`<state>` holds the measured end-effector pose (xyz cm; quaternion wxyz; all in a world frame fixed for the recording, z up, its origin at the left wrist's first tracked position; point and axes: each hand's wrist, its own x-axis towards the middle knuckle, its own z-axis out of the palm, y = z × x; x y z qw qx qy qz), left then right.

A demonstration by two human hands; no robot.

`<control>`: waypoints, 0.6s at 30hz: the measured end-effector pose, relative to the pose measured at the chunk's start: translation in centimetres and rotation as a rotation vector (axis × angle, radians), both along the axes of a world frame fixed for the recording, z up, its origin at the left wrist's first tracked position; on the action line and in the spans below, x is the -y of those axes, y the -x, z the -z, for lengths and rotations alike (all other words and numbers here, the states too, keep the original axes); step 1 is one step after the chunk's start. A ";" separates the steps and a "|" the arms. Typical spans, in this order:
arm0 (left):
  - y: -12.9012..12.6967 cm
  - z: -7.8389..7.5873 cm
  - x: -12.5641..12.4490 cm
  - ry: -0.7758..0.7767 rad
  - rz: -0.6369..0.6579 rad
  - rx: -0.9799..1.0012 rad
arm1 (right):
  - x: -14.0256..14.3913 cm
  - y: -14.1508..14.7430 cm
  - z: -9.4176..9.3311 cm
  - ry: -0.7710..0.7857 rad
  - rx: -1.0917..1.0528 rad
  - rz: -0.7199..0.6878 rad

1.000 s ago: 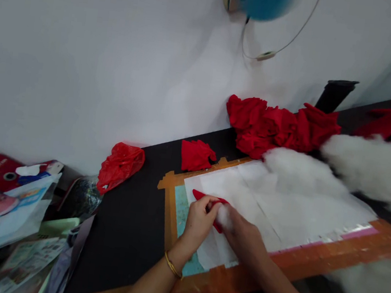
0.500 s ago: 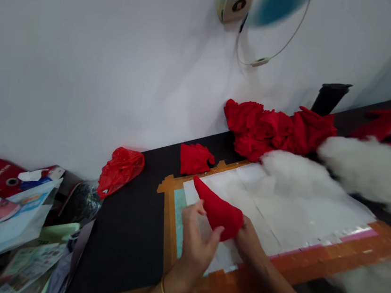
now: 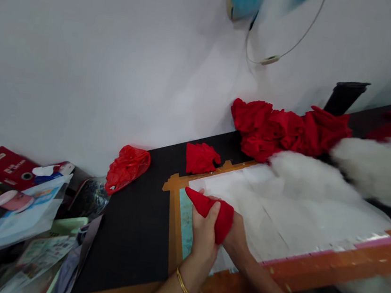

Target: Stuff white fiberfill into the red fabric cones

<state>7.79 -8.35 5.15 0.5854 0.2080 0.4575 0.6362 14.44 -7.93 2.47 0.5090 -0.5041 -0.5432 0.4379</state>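
Both hands met over the near left corner of the taped work board (image 3: 173, 210). The left hand (image 3: 204, 235), a gold bangle (image 3: 184, 285) at its wrist, was wrapped around a small red fabric cone (image 3: 214, 210), thumb pressed up its side, the pointed tip sticking out to the left above the fingers. The right hand (image 3: 236, 237) sat mostly behind the cone's wide end, touching it; I couldn't tell whether those fingers were curled on the cloth or tucked inside it. The cone was lifted just off the white paper sheet (image 3: 280, 209) that covered the board.

Loose white stuffing (image 3: 306, 176) lay heaped on the far right side of the sheet, with more of it further right. Behind that, against the wall, sat a pile of red fabric (image 3: 283, 129). A single folded red fabric piece (image 3: 201, 158) rested on the black tabletop (image 3: 128, 233) just beyond the board's corner, and a crumpled red plastic bag (image 3: 127, 166) lay to its left. Packets and papers (image 3: 20, 210) cluttered the far left.
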 end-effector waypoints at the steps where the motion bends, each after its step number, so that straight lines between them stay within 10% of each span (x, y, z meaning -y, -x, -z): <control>1: 0.4 -0.1 -0.2 0.009 -0.009 0.011 | 0.2 -0.1 0.0 -0.014 -0.006 -0.048; 5: 2.0 -1.0 -1.1 0.028 -0.089 0.033 | 1.2 -0.6 0.6 -0.063 -0.123 -0.139; 13: 1.8 -1.1 -0.9 -0.101 -0.124 0.040 | 1.7 -0.1 1.0 0.122 -0.348 0.217; 18: 2.0 -0.4 -0.1 -0.260 -0.042 -0.162 | 2.9 0.2 -1.2 0.362 -0.689 -0.053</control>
